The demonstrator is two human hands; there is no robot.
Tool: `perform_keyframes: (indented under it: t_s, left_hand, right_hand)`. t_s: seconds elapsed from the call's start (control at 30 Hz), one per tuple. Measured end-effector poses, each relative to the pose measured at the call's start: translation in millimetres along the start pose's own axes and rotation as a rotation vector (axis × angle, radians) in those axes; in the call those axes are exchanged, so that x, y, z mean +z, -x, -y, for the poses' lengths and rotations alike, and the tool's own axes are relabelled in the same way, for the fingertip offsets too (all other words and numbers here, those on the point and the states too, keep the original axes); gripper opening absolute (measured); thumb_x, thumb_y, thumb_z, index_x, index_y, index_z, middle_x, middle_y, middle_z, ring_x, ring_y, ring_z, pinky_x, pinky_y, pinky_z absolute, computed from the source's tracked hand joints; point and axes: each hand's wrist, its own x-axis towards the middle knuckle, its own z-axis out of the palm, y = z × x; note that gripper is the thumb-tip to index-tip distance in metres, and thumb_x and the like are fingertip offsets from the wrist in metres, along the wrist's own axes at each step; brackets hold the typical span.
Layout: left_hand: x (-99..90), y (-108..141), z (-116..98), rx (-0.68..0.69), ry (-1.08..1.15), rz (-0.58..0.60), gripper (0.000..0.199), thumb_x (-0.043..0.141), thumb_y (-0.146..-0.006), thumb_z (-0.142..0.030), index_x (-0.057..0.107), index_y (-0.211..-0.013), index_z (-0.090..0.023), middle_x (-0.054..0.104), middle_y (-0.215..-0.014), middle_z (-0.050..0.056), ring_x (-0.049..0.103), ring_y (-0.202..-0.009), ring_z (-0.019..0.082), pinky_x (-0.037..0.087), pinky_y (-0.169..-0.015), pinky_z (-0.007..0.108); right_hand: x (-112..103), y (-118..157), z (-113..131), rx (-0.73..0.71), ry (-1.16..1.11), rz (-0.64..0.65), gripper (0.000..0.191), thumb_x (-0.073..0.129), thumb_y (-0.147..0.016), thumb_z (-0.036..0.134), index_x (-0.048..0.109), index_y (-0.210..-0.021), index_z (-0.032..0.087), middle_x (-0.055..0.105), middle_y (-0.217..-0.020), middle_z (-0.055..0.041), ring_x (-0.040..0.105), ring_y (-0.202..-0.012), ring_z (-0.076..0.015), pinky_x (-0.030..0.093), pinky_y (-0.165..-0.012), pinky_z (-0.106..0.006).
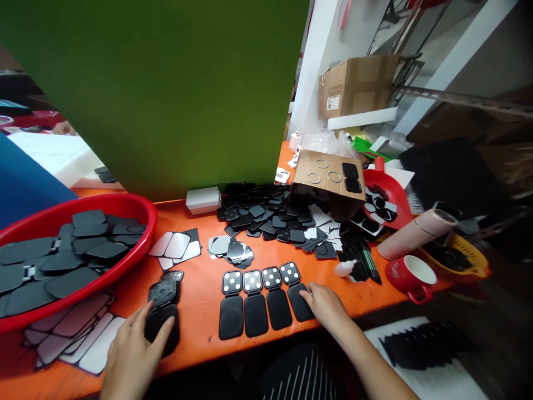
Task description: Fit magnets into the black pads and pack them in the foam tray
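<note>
On the orange table, my left hand (137, 347) has its thumb and fingers on opposite sides of a hinged black pad (163, 319), gripping its lower panel. To the right, several unfolded hinged pads (255, 308) lie in a row, upper panels marked with white dots, lower panels plain black. My right hand (323, 303) pinches the right edge of the row's last hinged pad (298, 303); its fingertips partly cover that edge. Behind the row sits a small pile of silvery rounded plates (231, 250).
A red basin (152, 222) of dark pads stands left, beside pale-faced sheets (97, 344). At the back are a black heap (266, 214), a cardboard box (328, 175) and a green partition (175, 100). A small bottle (345, 269), red mug (412, 275) and pink flask (416, 233) stand right.
</note>
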Motion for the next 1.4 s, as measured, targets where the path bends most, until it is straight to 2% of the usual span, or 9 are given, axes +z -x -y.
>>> perform_keyframes:
  t_s: [0.17,0.4,0.6,0.77,0.9,1.03,1.23,1.27,1.4]
  left_hand:
    - [3.0,7.4,-18.7,0.1,-0.222,-0.064,0.057,0.037,-0.077,-0.049,0.042,-0.12,-0.013,0.039,-0.124,0.017,0.041,-0.111,0.034,0.035,-0.091,0.047]
    - [34.0,31.0,-69.9,0.459,-0.054,-0.059,0.042,0.044,-0.078,-0.038,0.045,-0.116,-0.02,0.038,-0.127,0.013,0.041,-0.112,0.03,0.034,-0.093,0.044]
    - [58.4,56.0,-103.1,0.723,0.118,0.18,0.031,0.046,-0.08,-0.03,0.054,-0.11,-0.027,0.047,-0.123,0.007,0.04,-0.115,0.026,0.036,-0.094,0.043]
    - [65.1,62.8,-108.2,0.766,0.169,0.252,0.029,0.046,-0.08,-0.029,0.057,-0.107,-0.025,0.048,-0.123,0.007,0.041,-0.115,0.026,0.037,-0.094,0.042]
    - [68.4,62.4,-106.0,0.804,0.191,0.266,0.029,0.045,-0.081,-0.029,0.056,-0.107,-0.024,0.048,-0.121,0.008,0.044,-0.112,0.026,0.04,-0.091,0.042]
    - [69.9,64.3,-98.5,0.829,0.194,0.224,0.03,0.047,-0.08,-0.03,0.055,-0.108,-0.026,0.047,-0.121,0.008,0.047,-0.109,0.026,0.044,-0.086,0.043]
    - [67.4,75.0,-80.5,0.745,0.189,0.168,0.029,0.047,-0.08,-0.031,0.055,-0.107,-0.027,0.049,-0.119,0.008,0.049,-0.108,0.025,0.046,-0.086,0.042]
    - [66.1,76.1,-78.3,0.732,0.194,0.165,0.029,0.047,-0.08,-0.03,0.055,-0.108,-0.027,0.05,-0.119,0.008,0.049,-0.108,0.025,0.045,-0.087,0.041]
    - [61.5,65.8,-71.4,0.648,0.218,0.162,0.032,0.046,-0.08,-0.029,0.052,-0.112,-0.029,0.05,-0.12,0.006,0.048,-0.11,0.022,0.044,-0.09,0.038]
  right_hand:
    - [0.9,10.2,1.5,0.016,0.084,-0.059,0.025,0.041,-0.085,0.037,0.056,-0.081,0.017,0.061,-0.077,-0.0083,0.056,-0.072,-0.0204,0.032,-0.061,-0.027]
    - [-3.3,7.8,8.8,-0.013,0.098,-0.119,0.025,0.043,-0.084,0.032,0.058,-0.073,0.017,0.06,-0.075,-0.0083,0.055,-0.073,-0.0201,0.033,-0.065,-0.028]
    - [-3.7,40.9,-13.6,-0.011,-0.549,-0.101,0.029,0.033,-0.087,0.035,0.057,-0.085,0.018,0.06,-0.086,-0.0054,0.054,-0.082,-0.0173,0.037,-0.072,-0.027]
    - [48.6,101.0,-35.1,0.24,-1.107,-0.013,0.033,0.046,-0.079,0.034,0.044,-0.107,0.016,0.057,-0.072,-0.0009,0.054,-0.064,-0.0147,0.04,-0.056,-0.025]
    - [88.1,106.9,-32.7,0.455,-1.371,-0.227,0.026,0.054,-0.072,0.036,0.046,-0.085,0.015,0.056,-0.067,-0.0013,0.053,-0.058,-0.0124,0.038,-0.051,-0.022]
    - [98.1,79.6,-25.7,0.482,-1.376,-0.447,0.03,0.058,-0.068,0.041,0.046,-0.079,0.016,0.056,-0.065,-0.0005,0.052,-0.057,-0.0121,0.041,-0.054,-0.024]
    - [102.8,74.4,-32.0,0.412,-1.348,-0.443,0.036,0.054,-0.07,0.05,0.045,-0.082,0.017,0.056,-0.068,-0.0018,0.055,-0.062,-0.0159,0.046,-0.06,-0.03]
    - [103.0,79.0,-37.7,0.386,-1.293,-0.421,0.039,0.053,-0.069,0.051,0.046,-0.084,0.016,0.057,-0.071,-0.0037,0.057,-0.065,-0.0179,0.047,-0.061,-0.032]
    - [88.0,88.4,-52.6,0.257,-0.757,-0.674,0.034,0.053,-0.073,0.046,0.051,-0.088,0.016,0.056,-0.087,-0.0094,0.054,-0.083,-0.023,0.043,-0.076,-0.038]
